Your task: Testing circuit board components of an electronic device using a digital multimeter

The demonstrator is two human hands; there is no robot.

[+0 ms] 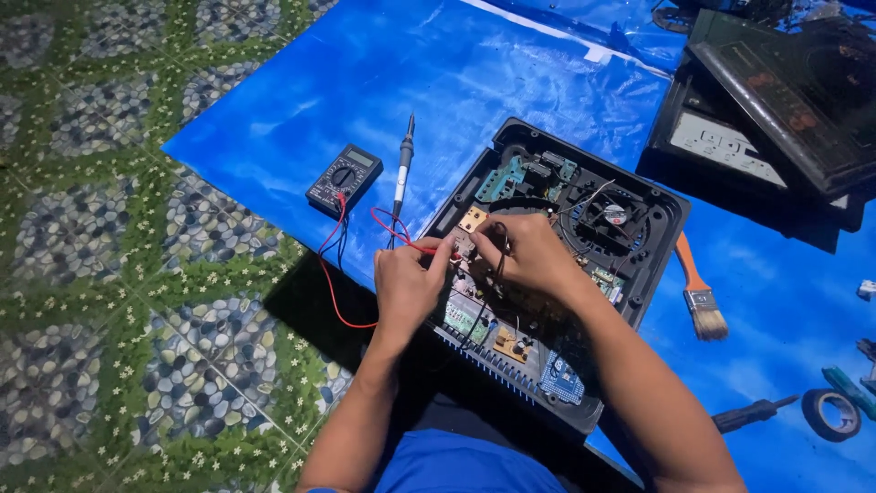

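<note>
Hands point(408, 283) point(525, 256) on opened appliance point(584, 274) (black)

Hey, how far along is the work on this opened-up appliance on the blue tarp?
Done: the black appliance housing lies open, circuit boards and fan exposed, and the multimeter is laid out with its leads running to the boards. In hand: the left hand holds the red probe there; the right hand grips the black lead. Left: the soldering iron lies untouched; the housing is uncovered.
</note>
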